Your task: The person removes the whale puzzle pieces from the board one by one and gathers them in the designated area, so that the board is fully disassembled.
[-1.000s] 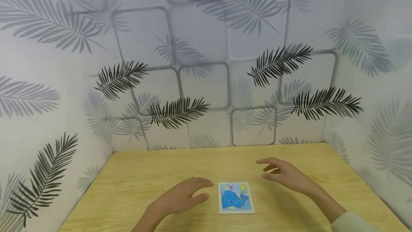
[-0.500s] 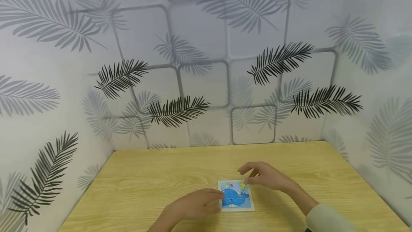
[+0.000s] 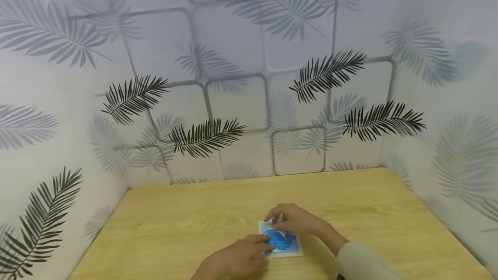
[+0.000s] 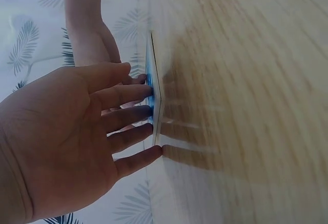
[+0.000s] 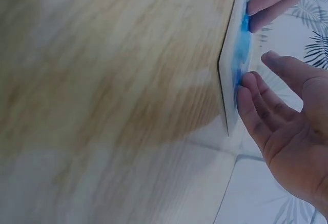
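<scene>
A small square picture board with a white border and a blue whale lies flat on the table. In the left wrist view the board shows edge-on as a thin slab. My left hand reaches over its left side, fingers extended, the fingertips on the picture or at its edge. From the far right my right hand touches the picture's upper part with slightly bent fingers; the thumb stands apart from them in the right wrist view, where the hand appears at the right. Both hands cover parts of the picture.
The wooden table has light grain and rounded far corners. Behind and at both sides rises pale wall covering with grey and black leaf prints. A light sleeve covers the right forearm.
Both hands have moved inward from either side of the board onto it, the right one travelling left and slightly down. The head view has shifted a little. The board stays put on the table.
</scene>
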`<action>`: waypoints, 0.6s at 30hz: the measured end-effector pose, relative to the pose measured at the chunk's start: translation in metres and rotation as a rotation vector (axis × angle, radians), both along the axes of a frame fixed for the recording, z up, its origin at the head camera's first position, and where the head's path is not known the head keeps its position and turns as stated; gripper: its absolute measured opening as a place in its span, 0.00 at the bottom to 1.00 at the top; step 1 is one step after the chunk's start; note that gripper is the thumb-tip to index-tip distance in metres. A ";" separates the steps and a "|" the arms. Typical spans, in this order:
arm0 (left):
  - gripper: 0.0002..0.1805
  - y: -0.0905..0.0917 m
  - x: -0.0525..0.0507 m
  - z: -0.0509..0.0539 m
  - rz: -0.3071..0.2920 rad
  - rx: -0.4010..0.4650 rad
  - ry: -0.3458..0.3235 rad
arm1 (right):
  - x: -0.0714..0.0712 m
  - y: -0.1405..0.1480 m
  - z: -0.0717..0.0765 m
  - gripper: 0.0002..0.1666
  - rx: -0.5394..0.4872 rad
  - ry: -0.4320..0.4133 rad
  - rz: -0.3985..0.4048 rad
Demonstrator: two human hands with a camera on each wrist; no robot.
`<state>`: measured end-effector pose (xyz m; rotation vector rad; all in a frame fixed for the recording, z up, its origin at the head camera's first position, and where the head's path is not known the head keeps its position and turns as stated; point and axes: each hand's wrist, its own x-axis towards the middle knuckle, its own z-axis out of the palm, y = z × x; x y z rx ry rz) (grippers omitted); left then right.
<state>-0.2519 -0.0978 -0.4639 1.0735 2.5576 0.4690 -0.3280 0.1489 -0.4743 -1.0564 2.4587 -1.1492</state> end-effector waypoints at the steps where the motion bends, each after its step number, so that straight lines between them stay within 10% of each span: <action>1: 0.25 0.000 0.000 0.000 0.001 0.001 -0.006 | 0.000 -0.002 -0.001 0.13 0.016 0.019 0.000; 18: 0.26 -0.008 0.002 -0.002 0.008 0.076 -0.063 | -0.017 -0.018 0.000 0.13 0.244 0.215 0.092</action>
